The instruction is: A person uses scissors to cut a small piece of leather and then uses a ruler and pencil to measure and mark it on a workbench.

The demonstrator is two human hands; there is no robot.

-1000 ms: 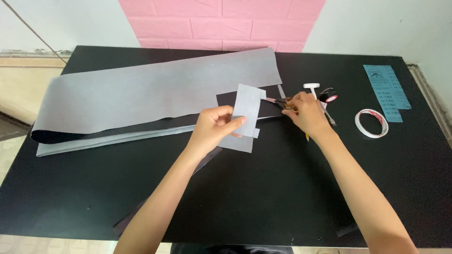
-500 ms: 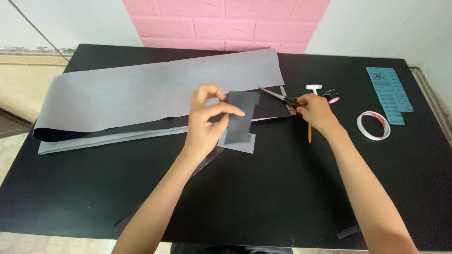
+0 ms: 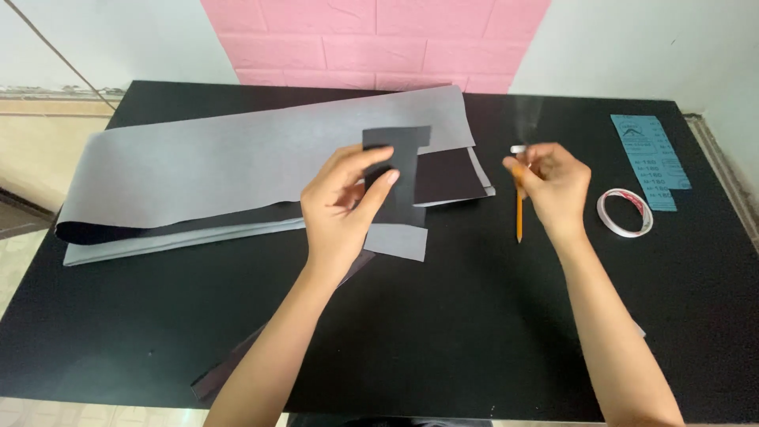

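Here, left hand (image 3: 344, 207) pinching black cut-out (image 3: 402, 170), right hand (image 3: 553, 183) perhaps gripping pencil (image 3: 519, 212)

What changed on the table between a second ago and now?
The right hand let go of the scissors and took up the pencil. The left hand turned its cut piece from grey side to dark side and raised it. The big grey sheet, tape roll and blue sheet stayed put.
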